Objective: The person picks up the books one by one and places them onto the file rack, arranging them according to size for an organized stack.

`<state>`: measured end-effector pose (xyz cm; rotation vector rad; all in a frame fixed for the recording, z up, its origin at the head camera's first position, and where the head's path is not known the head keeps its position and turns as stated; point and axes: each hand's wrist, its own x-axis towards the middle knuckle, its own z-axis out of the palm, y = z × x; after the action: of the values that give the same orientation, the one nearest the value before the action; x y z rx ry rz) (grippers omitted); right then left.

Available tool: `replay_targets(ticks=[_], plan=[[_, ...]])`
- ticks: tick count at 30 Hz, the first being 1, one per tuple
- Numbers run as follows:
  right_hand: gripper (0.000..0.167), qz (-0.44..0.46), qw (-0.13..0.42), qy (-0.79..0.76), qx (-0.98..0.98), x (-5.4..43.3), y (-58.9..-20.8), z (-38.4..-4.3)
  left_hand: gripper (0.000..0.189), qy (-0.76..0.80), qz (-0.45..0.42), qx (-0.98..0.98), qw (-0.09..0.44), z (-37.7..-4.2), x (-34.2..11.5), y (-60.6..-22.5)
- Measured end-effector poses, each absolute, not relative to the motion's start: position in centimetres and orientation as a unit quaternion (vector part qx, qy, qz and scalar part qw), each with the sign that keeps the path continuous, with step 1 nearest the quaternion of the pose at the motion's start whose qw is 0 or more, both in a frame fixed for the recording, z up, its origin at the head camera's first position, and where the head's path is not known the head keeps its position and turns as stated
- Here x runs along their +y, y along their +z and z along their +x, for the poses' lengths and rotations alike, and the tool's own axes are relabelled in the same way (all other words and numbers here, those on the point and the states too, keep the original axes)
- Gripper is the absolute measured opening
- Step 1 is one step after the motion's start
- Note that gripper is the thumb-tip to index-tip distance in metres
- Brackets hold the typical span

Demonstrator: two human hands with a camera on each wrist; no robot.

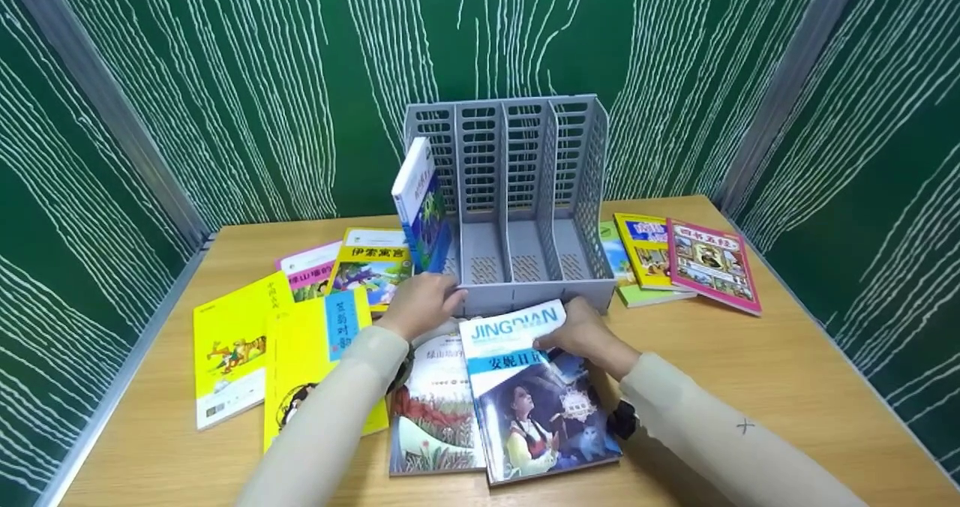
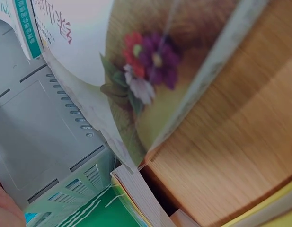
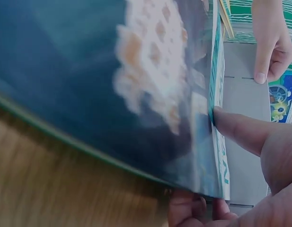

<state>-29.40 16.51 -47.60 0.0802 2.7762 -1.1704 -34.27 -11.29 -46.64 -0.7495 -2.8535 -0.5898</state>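
Observation:
My right hand (image 1: pixel 589 338) pinches the top edge of a book (image 1: pixel 540 417) with a dark picture cover and "JINGDIAN" on it. The thumb (image 3: pixel 245 132) lies on the cover and the other fingers are underneath. This book partly covers a white-and-red book (image 1: pixel 435 417) on the table. My left hand (image 1: pixel 424 304) grips the low front wall of the grey four-slot file holder (image 1: pixel 555 295) near its left corner, with the thumb against the wall's outer face. A blue book (image 1: pixel 427 207) with a white spine stands tilted in the leftmost slot.
Left of the holder lie two yellow books, one (image 1: pixel 232 349) beside the other (image 1: pixel 322 372), plus a pink book (image 1: pixel 307 271) and a yellow-and-white book (image 1: pixel 371 263). On the right, a red book (image 1: pixel 712 263) overlaps a yellow one (image 1: pixel 649 248). Green walls (image 1: pixel 495 27) enclose the table.

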Motion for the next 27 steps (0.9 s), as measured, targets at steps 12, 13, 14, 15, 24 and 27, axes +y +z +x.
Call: replay_targets(ticks=[12,13,14,15,24,27], plan=[[0.044,0.023,0.062,-0.484,0.873,16.9,-47.8,-28.6,0.032,-0.2,-0.242,-0.947,0.063,-34.3,-11.2,-46.5],[0.043,0.021,0.063,-0.495,0.866,17.0,-47.8,-28.5,0.032,-0.201,-0.24,-0.948,0.061,-34.3,-11.3,-46.5],[0.042,0.021,0.066,-0.508,0.859,17.1,-47.8,-28.5,0.032,-0.202,-0.239,-0.948,0.06,-34.3,-11.3,-46.5],[0.041,0.021,0.067,-0.522,0.85,17.1,-47.8,-28.5,0.032,-0.203,-0.238,-0.948,0.059,-34.3,-11.3,-46.6],[0.044,0.003,0.055,-0.636,0.77,17.3,-46.8,-28.1,0.031,-0.199,-0.242,-0.947,0.072,-34.0,-11.4,-46.6],[0.046,-0.001,0.039,-0.65,0.759,17.6,-46.1,-27.9,0.031,-0.197,-0.238,-0.949,0.068,-34.1,-11.3,-46.6]])
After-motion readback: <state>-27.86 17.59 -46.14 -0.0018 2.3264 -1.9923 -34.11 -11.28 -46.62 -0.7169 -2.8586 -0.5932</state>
